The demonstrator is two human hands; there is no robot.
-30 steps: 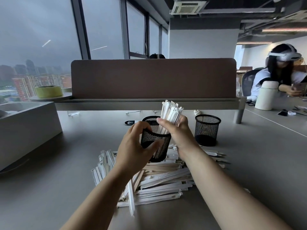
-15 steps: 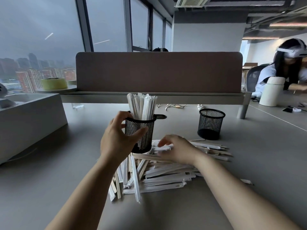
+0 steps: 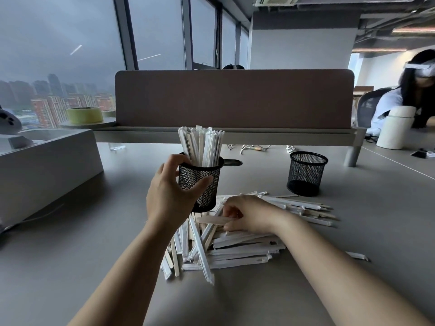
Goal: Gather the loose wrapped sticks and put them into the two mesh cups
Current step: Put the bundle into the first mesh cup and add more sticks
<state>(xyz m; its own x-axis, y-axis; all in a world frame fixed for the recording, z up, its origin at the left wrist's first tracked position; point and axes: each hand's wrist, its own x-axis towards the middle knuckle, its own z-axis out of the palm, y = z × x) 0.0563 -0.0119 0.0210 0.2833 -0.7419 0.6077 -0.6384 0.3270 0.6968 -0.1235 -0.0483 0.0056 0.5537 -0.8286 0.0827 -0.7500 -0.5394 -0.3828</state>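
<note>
My left hand (image 3: pixel 171 196) grips a black mesh cup (image 3: pixel 200 182) and holds it upright just above the desk. A bundle of white wrapped sticks (image 3: pixel 201 147) stands in that cup. Below and to the right lies a loose pile of wrapped sticks (image 3: pixel 240 248) on the grey desk. My right hand (image 3: pixel 249 216) rests on the pile with its fingers curled around a few sticks. A second black mesh cup (image 3: pixel 306 174) stands on the desk to the right, apart from both hands; nothing shows above its rim.
A brown divider panel (image 3: pixel 233 100) closes the desk's far side. A grey box (image 3: pixel 44 161) sits at the left, a green tape roll (image 3: pixel 84 115) behind it. A person in a headset (image 3: pixel 409 95) sits at the right beside a white container (image 3: pixel 395 127). A stray stick (image 3: pixel 357 256) lies right of the pile.
My right hand dropped its bundle into the cup held by my left hand, then went down to the pile and closed on some sticks.
</note>
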